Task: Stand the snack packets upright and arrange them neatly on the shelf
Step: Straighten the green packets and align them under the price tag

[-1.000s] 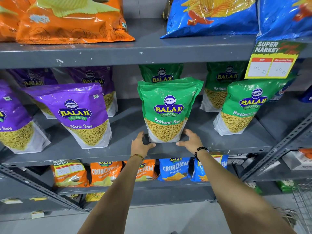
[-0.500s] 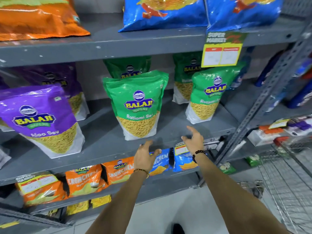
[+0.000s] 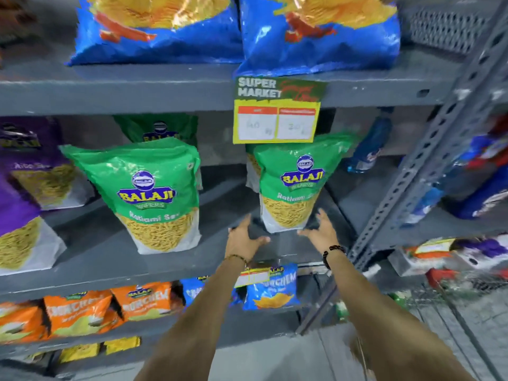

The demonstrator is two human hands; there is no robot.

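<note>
Two green Balaji Ratlami Sev packets stand on the grey middle shelf (image 3: 115,259). The left packet (image 3: 154,196) stands upright by itself. The right packet (image 3: 297,185) leans a little to the right near the shelf's right end. My left hand (image 3: 243,239) is open just left of that packet's base, and my right hand (image 3: 320,229) is open just right of it. Neither hand grips the packet; fingers are spread close to its lower corners. More green packets (image 3: 159,127) stand behind.
Purple Aloo Sev packets (image 3: 30,185) fill the shelf's left part. A yellow price card (image 3: 275,119) hangs above the right packet. Blue chip bags (image 3: 319,31) lie on the upper shelf, small orange and blue packets (image 3: 269,290) below. A perforated upright (image 3: 428,166) bounds the right.
Both hands let go of the middle green packet and moved right to either side of the right-hand green packet. The view swung right and upward.
</note>
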